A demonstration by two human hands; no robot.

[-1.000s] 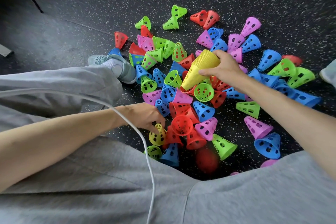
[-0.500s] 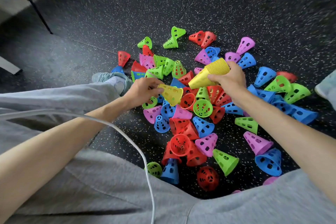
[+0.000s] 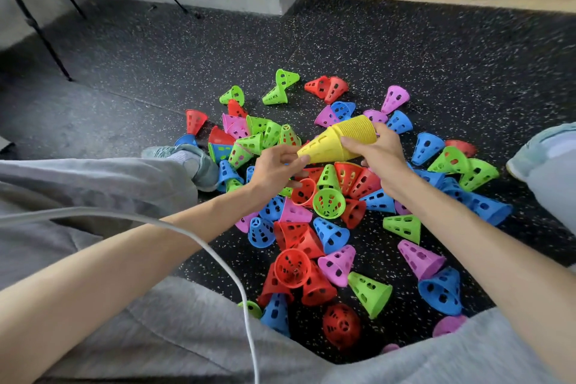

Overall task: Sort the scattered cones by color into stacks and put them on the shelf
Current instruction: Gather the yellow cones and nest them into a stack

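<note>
The loose perforated yellow plastic cone carried half a second before had been seated on the nested yellow cone stack [image 3: 338, 139]. The stack was gripped by the right hand [image 3: 378, 151], its tip pinched by the left hand [image 3: 276, 165], above the scattered cones [image 3: 327, 221]; yellow sorting was judged nearly complete.

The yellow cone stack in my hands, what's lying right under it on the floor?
Under the yellow stack, red cones and a green cone lie in the pile. The hands hide whatever lies directly beneath them.
</note>
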